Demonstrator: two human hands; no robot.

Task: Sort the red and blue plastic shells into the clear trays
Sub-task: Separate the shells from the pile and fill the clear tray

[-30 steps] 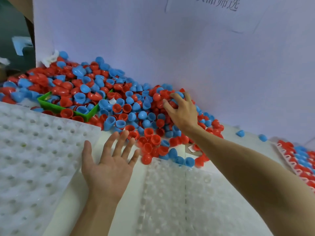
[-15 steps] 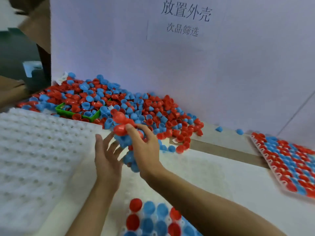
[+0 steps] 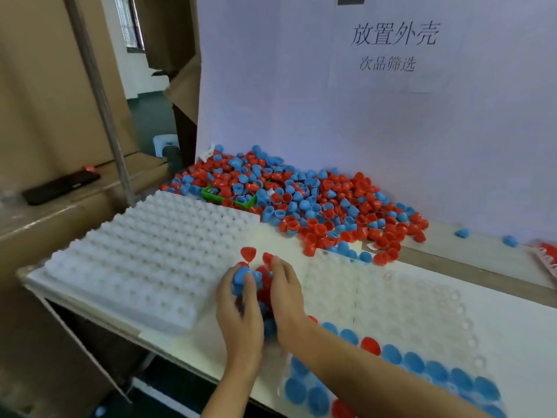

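Observation:
A heap of red and blue shells [image 3: 313,203] lies against the white back wall. My left hand [image 3: 239,309] and my right hand [image 3: 286,300] are cupped together over the table, and between them they hold a handful of shells [image 3: 251,277], with blue ones on my left fingers and red ones behind. One red shell [image 3: 248,254] sits just above the fingertips. A clear tray [image 3: 391,300] lies to the right of my hands, its near rows filled with blue and red shells [image 3: 416,363].
A stack of white dimpled trays [image 3: 150,251] lies left of my hands. A green basket [image 3: 232,196] sits half buried in the heap. Two loose blue shells [image 3: 462,233] lie at the right. Another filled tray [image 3: 547,254] shows at the right edge. A phone [image 3: 60,184] rests on a box.
My right hand scooped shells from the heap and pulled them back toward me. Both hands now cup the handful nearer the table's front edge. The view has tilted up.

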